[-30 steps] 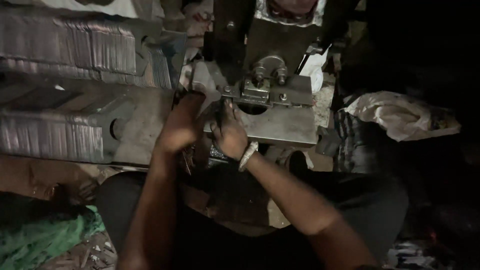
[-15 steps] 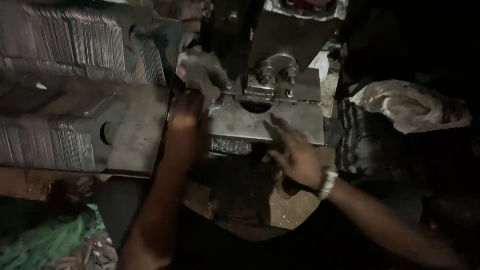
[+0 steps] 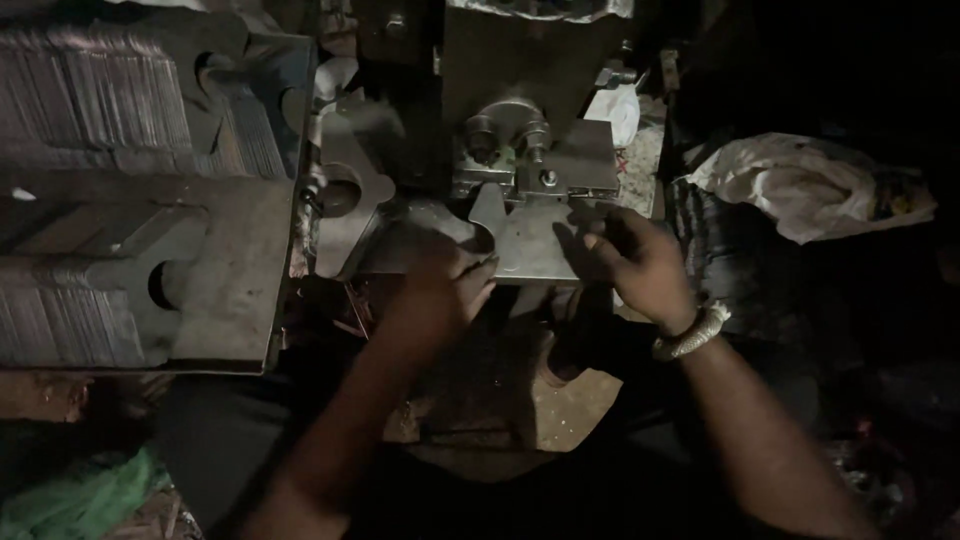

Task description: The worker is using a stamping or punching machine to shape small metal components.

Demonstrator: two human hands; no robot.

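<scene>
The flat metal plate (image 3: 530, 245) lies on the bed of a press machine (image 3: 500, 90), just under the clamp block (image 3: 530, 165) with its bolts, at about twelve o'clock from the person. A likely hazard, judging from this position, is that fingers sit close beneath the tooling; a slip or an early stroke could pinch them, and the cut edges of the sheet could nick bare skin. The dim light adds to that risk. The left hand (image 3: 440, 295) rests at the plate's seven o'clock edge, fingers curled down on it, though whether it truly pinches the sheet cannot be told. The right hand (image 3: 635, 260), with a pale wristband (image 3: 690, 335), is loosely bent at the plate's three o'clock edge, fingertips touching it. Stacks of cut blanks (image 3: 110, 120) stand at ten o'clock, one loose blank (image 3: 350, 195) leans beside the press, and a crumpled pale bag (image 3: 800, 185) lies at two o'clock.
</scene>
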